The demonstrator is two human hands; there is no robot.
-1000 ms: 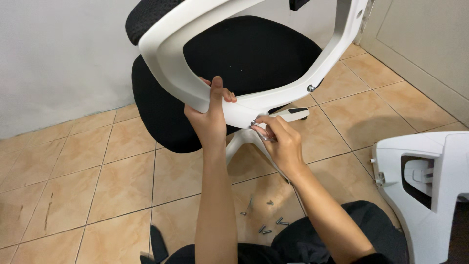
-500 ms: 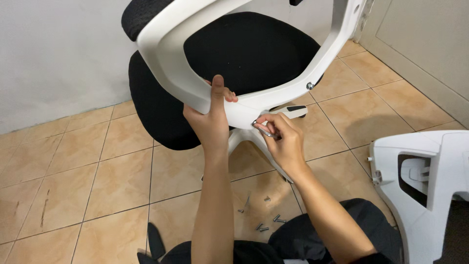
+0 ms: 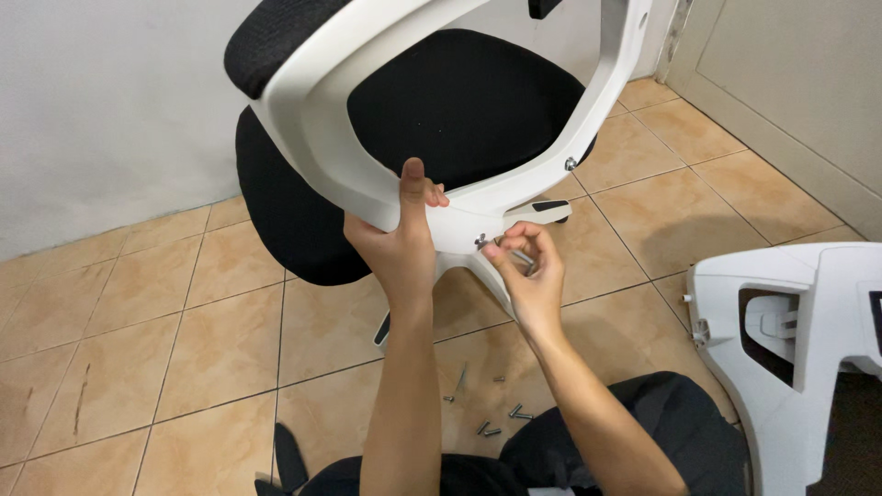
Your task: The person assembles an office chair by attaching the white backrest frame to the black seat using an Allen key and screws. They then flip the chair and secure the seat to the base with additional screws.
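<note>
Small metal key (image 3: pixel 516 258) pinched in fingertips of right hand (image 3: pixel 528 276), short end met with bolt (image 3: pixel 480 241) at lower crosspiece of white backrest frame (image 3: pixel 322 119); long axis roughly level, run from bolt toward lower right, mostly hidden by fingers. Bolt head seated on underside of frame, axis pointed down toward viewer. Right hand curled narrow about key, thumb and forefinger closed on it, wrist below and to right. Left hand (image 3: pixel 397 241) wrapped around lower bar of frame just left of bolt, thumb upright against white face, other fingers hooked behind. Frame tilted, open loop upward, second bolt (image 3: pixel 571 164) seen further right on same bar. Black seat cushion (image 3: pixel 459 101) viewed through loop, black mesh pad (image 3: pixel 266 41) at upper left of frame. White chair base leg (image 3: pixel 459 266) beneath hands. Loose screws (image 3: pixel 501 422) scattered on tan tiled floor (image 3: pixel 138 321) between forearms, near dark trousers (image 3: pixel 643 432). Separate white plastic chair part (image 3: pixel 781 321) laid at right, well apart from hands.
</note>
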